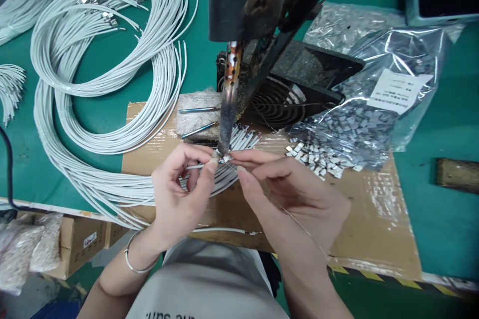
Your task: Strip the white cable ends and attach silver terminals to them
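Note:
My left hand (pixel 181 189) pinches the end of a white wire (pixel 194 166) between thumb and forefinger and holds it under the tip of a mounted soldering iron (pixel 229 102). My right hand (pixel 288 187) pinches a thin strand of solder wire (pixel 299 224), which runs back over my palm, and brings its end to the same spot at the iron's tip. Both hands meet just above a bundle of white wire ends (pixel 239 142) lying on a cardboard sheet (pixel 374 219).
Large loops of white wires (pixel 112 75) cover the green table at left. A small black fan (pixel 295 89) sits behind the iron. A clear bag spilling small metal terminals (pixel 337 144) lies to the right. Tweezers rest on a grey pad (pixel 198 114). Cartons stand below the table edge.

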